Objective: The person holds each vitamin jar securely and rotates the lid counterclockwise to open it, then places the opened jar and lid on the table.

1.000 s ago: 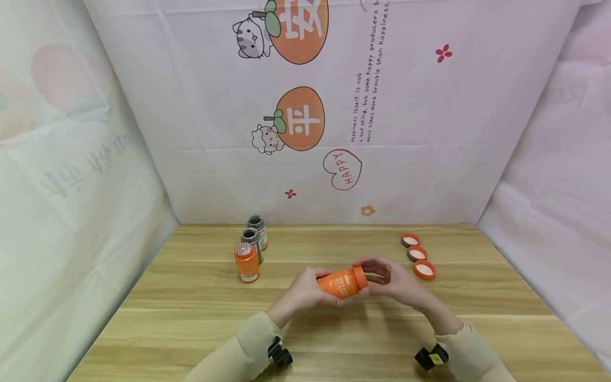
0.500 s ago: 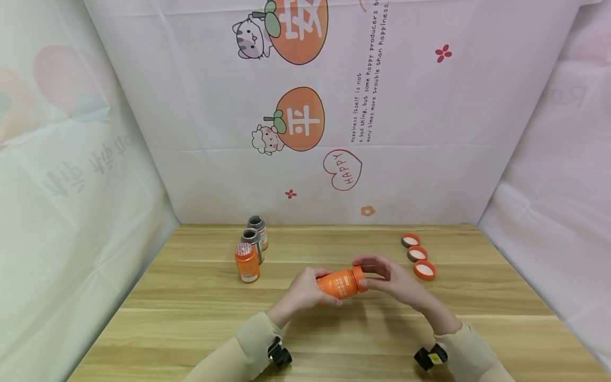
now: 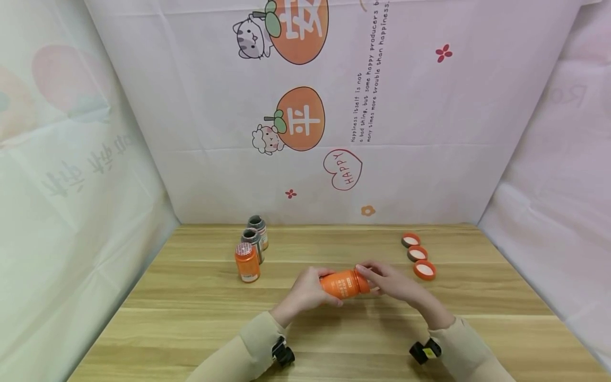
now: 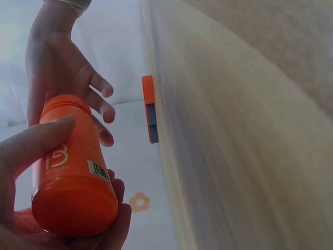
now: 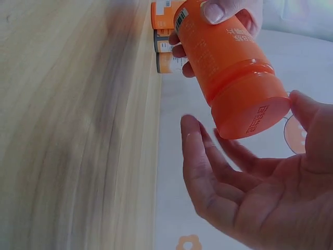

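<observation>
In the head view, my left hand (image 3: 305, 289) grips an orange pill bottle (image 3: 340, 285) around its body, the bottle tilted with its capped end toward the right. An orange screw cap (image 5: 252, 107) sits on the bottle's neck. My right hand (image 3: 393, 281) is at the cap; in the right wrist view its thumb tip touches the cap's edge, while the other fingers are spread and loosely bent beside it. The left wrist view shows the bottle's base (image 4: 75, 205) facing the camera, with the left thumb lying along the label.
Back left stand an orange bottle (image 3: 247, 268) with a patterned seal on top and two grey-necked open bottles (image 3: 253, 244). Back right lie several loose caps, an orange one (image 3: 424, 270) nearest. A white printed cloth (image 3: 406, 175) hangs behind the wooden table (image 3: 191, 318).
The right hand has turned about the cap, its thumb moving from the near lower side to the top. The bottle has shifted very slightly to the right in the left hand.
</observation>
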### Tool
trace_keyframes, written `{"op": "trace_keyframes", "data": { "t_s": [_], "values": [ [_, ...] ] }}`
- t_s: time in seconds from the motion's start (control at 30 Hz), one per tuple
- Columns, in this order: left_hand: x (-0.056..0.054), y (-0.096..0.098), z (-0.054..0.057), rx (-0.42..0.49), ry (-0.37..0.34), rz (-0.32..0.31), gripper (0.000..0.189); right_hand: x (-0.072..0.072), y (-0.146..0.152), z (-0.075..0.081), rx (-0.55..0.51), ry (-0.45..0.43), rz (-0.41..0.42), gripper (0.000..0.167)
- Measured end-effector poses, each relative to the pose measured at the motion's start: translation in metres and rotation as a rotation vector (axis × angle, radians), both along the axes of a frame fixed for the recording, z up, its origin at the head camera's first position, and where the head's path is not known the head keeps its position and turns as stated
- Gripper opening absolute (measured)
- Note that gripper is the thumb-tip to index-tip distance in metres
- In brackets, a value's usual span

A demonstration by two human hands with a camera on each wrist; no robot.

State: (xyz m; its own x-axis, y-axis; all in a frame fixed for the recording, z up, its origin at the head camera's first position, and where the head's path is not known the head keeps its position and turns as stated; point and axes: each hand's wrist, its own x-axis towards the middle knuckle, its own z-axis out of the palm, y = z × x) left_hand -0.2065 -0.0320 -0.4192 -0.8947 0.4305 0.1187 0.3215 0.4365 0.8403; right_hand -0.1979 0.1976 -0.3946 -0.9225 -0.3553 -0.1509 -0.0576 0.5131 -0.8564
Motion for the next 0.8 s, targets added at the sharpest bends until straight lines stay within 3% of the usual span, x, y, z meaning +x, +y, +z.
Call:
{"op": "trace_keyframes", "data": {
  "t_s": [0.47, 0.8],
  "values": [
    [-0.0011, 0.0008, 0.0, 0.003, -0.019, 0.015, 0.06, 0.0011, -0.003, 0.0031, -0.031, -0.029, -0.008, 0.052],
    [-0.0012, -0.0024, -0.0017, 0.01, -0.039, 0.02, 0.058, 0.0022, 0.0015, 0.0003, -0.055, 0.013, 0.053, 0.048]
  ]
}}
